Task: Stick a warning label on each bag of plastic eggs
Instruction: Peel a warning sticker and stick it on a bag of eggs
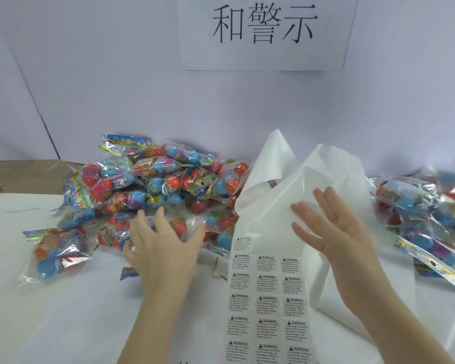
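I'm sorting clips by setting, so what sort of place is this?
Probably a small packing or labelling workstation. A heap of bagged plastic eggs covers the white table, a sheet of warning labels lies ready, and a printed sign is stuck to the wall.

A pale lavender wall fills the upper view. A white paper sign with black characters hangs at 12 o'clock. The white desk spans below; a tan surface shows at 9 o'clock.
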`<action>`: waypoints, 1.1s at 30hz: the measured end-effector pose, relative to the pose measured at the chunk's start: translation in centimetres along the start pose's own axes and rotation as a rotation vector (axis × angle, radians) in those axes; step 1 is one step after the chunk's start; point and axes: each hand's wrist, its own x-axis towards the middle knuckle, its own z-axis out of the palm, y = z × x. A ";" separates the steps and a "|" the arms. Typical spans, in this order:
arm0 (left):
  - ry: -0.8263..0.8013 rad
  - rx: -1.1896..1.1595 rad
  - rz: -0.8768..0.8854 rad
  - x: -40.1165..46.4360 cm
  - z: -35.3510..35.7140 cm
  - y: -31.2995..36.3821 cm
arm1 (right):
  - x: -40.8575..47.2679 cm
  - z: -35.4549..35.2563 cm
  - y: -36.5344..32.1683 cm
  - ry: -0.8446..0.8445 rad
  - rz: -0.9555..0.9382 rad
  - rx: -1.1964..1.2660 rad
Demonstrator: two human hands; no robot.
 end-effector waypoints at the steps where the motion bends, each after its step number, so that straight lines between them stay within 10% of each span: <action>1: -0.097 0.124 -0.022 0.2 0.1 -0.4 | -0.3 0.2 0.3 -0.011 -0.029 -0.112; 5: -0.174 0.260 0.034 0.6 0.3 -1.2 | -0.8 0.4 1.1 -0.047 -0.334 -0.401; 12: 0.163 -0.112 0.094 0.1 -0.8 -0.3 | -1.2 1.1 1.6 -0.055 -0.677 -0.759; 16: 0.509 -0.394 0.531 -0.7 -1.5 1.3 | -1.6 1.4 1.6 -0.145 -0.528 -0.634; 22: 0.340 -0.484 1.122 -2.8 -1.2 2.8 | -0.8 1.0 0.2 -0.302 -0.043 -0.138; 27: 0.276 -0.436 1.179 -3.8 -1.3 3.4 | -0.9 0.3 -0.7 -0.286 0.036 -0.106; 33: 0.388 -0.716 0.833 -4.2 -2.4 4.2 | -0.9 0.4 -1.0 -0.116 0.035 0.147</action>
